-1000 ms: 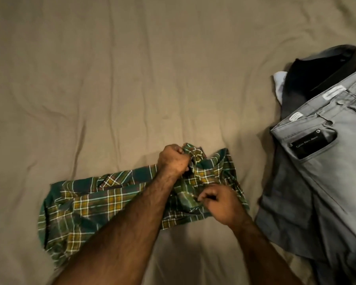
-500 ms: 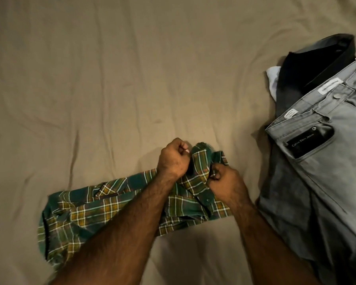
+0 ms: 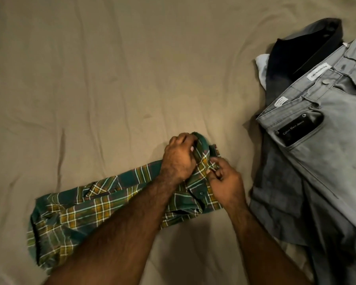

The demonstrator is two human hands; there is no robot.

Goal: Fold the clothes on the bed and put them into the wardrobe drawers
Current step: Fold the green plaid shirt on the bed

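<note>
Nearest the camera, the green-and-yellow plaid cotton shirt lay as a long band across the tan bed sheet — narrower at its right end than a second ago, where the loose cloth had been gathered in. The right hand, which had rested flat on that end, had moved up and now pinched the collar edge, fingers curled tight on it. The left hand gripped the bunched collar beside it. The fold looked only started. Farther right, the grey denim jeans and a dark folded garment waited, untouched.
</note>
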